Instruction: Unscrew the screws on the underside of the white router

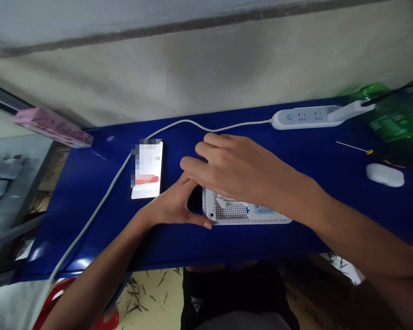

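Observation:
A white perforated device (241,211), bottom side up with a label on it, lies on the blue table (96,215). My right hand (234,169) lies over its far part, fingers stretched out flat toward the left. My left hand (174,206) rests at the device's left edge, thumb along its near corner and fingers spread against the side. A phone (147,170) with a lit screen lies just left of my hands.
A white power strip (303,117) with a plug in it sits at the back right, its cable (99,206) trailing left and off the front edge. A white earbud case (384,174), a thin screwdriver (356,148), a green bottle (392,117) and a pink box (51,127) are around.

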`<state>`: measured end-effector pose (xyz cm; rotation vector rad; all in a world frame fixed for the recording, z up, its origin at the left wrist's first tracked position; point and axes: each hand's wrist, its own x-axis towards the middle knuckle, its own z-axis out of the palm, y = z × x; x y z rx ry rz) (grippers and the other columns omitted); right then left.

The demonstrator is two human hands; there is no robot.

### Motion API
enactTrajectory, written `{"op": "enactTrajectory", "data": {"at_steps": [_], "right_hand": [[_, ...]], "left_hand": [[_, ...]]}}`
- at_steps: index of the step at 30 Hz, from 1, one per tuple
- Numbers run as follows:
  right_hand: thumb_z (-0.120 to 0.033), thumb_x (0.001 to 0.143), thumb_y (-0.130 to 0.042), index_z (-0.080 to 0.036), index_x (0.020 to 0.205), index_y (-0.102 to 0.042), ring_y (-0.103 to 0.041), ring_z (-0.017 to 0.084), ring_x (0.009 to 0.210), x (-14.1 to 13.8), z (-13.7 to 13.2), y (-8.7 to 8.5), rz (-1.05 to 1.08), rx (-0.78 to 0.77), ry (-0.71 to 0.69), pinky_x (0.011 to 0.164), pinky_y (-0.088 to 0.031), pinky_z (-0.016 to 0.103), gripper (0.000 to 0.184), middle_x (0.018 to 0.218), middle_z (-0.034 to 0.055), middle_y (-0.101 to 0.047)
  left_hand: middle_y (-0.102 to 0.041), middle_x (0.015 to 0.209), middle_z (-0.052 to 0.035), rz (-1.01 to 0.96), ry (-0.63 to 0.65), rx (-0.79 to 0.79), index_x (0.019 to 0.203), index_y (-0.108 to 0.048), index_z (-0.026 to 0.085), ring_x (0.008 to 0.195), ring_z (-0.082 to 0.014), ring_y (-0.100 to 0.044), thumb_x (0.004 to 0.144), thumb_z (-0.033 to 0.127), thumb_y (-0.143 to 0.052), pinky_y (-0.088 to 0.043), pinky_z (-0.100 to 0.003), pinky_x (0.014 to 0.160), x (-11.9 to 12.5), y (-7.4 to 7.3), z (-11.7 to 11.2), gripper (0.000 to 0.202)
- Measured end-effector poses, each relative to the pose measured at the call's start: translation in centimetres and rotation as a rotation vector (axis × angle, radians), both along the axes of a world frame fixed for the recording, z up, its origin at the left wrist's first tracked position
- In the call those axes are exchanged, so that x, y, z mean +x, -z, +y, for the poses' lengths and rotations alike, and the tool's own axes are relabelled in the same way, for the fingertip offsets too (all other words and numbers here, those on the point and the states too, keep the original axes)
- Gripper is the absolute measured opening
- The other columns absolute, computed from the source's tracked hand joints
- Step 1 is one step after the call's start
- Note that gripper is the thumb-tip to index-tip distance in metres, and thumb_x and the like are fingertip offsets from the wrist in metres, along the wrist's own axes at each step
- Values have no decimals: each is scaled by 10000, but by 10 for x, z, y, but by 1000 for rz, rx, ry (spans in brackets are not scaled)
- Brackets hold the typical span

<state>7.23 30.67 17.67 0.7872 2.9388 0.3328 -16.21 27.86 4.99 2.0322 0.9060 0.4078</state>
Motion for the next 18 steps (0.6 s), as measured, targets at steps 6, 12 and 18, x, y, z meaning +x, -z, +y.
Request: {"op": "enactTrajectory", "data": {"at_steps": [6, 12, 18], "right_hand": [[-51, 1164, -532, -198, 1150, -698, -568, 211, 919, 0, 1, 2, 38, 4, -29, 706, -315, 333, 222, 989, 47, -715], [-55, 1167, -552, -202, 1174, -689, -549, 200, 881, 1, 0, 1, -6, -20, -3, 685, -277, 338, 201, 950, 19, -679], [-132, 1180, -589, -215, 1306, -704, -602, 218, 970, 6, 0, 3, 64, -61, -59, 692, -311, 327, 189, 1096, 60, -717]], "left_hand": [[-580, 1762, -208, -13, 0, -2, 1743, -538, 251, 1635, -542, -547, 737, 784, -1080, -535, -809, 1347, 1, 0, 1, 1261], [-585, 1761, -197, 3, 6, 8, 1726, -560, 261, 1638, -530, -546, 768, 797, -1056, -527, -808, 1354, 1, -2, 0, 1205], [-631, 1746, -192, 29, -24, -38, 1789, -510, 279, 1629, -564, -566, 720, 795, -1082, -520, -822, 1352, 1, 0, -1, 1317]]}}
